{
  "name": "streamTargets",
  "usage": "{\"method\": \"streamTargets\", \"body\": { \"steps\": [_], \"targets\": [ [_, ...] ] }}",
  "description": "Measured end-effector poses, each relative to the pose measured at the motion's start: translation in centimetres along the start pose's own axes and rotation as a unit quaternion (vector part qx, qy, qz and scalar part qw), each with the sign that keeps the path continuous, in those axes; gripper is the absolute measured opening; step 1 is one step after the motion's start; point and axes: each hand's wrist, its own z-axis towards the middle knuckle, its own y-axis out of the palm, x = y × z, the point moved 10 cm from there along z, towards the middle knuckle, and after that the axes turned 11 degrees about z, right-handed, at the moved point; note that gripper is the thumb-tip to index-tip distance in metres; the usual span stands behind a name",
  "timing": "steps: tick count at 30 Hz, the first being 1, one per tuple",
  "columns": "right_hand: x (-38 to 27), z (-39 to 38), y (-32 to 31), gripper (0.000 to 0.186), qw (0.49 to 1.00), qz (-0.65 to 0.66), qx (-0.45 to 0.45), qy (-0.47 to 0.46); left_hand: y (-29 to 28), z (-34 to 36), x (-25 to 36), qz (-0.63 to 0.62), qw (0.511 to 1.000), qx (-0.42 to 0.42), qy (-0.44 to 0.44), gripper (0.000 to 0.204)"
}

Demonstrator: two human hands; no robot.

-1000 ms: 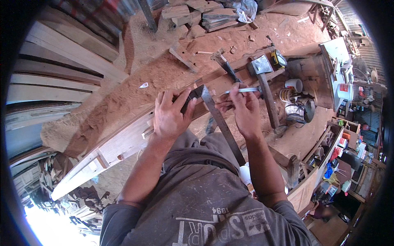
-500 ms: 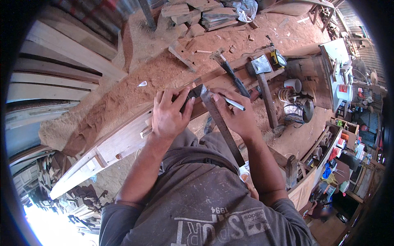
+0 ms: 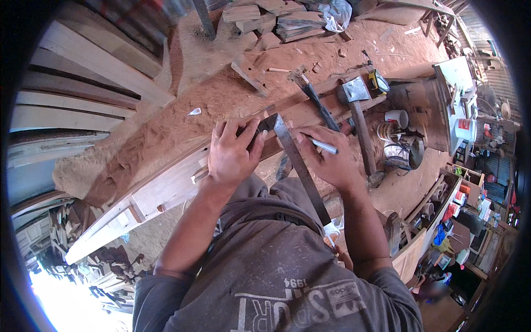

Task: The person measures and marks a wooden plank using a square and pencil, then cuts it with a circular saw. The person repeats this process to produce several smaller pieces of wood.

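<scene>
My left hand (image 3: 232, 156) is closed over the dark stock of a try square (image 3: 302, 167), pressing it to a long pale wooden beam (image 3: 171, 193) in front of me. The square's metal blade runs from the beam back toward my body. My right hand (image 3: 331, 161) grips a silver-grey pen (image 3: 324, 146) just right of the blade, its fingers close to the blade's upper end. The pen's tip is hidden by my fingers, so I cannot tell if it touches the wood.
Right of my hands lie a black-handled tool (image 3: 319, 106), a wooden-handled tool with a broad metal head (image 3: 362, 135) and a yellow-black tape measure (image 3: 379, 81). White buckets (image 3: 396, 117) stand beyond. Planks (image 3: 72, 105) lean at left; offcuts (image 3: 301, 25) are piled far ahead.
My right hand has shifted slightly right and downward with the pen, away from the blade's upper end. My left hand and the square stay in place on the beam.
</scene>
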Motion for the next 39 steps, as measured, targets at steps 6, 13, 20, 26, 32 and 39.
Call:
{"method": "streamTargets", "body": {
  "steps": [6,13,20,26,32,39],
  "targets": [
    [-0.1,0.2,0.0,0.019,0.997,0.023,0.051,-0.045,-0.2,-0.1,0.0,0.006,1.0,0.004,-0.009,0.034],
    [7.8,-8.6,0.7,0.032,0.964,0.152,0.089,0.201,0.4,-0.5,-0.2,0.018,1.0,0.004,-0.012,0.034],
    [7.5,-11.4,2.9,0.031,0.927,0.211,0.125,0.286,0.2,-0.8,-0.2,0.086,0.996,-0.01,-0.033,0.053],
    [4.3,-8.8,-3.6,0.023,0.958,0.128,0.222,0.128,-0.9,-2.1,-2.0,0.084,0.995,-0.006,-0.058,0.074],
    [-4.2,-5.0,-4.0,0.023,0.993,-0.085,0.08,-0.023,-8.6,0.0,1.9,0.084,0.99,0.104,0.046,0.06],
    [-8.5,-1.4,2.9,0.028,0.988,-0.03,-0.137,-0.061,-8.8,-1.1,4.6,0.006,0.989,-0.11,0.101,0.028]
  ]
}}
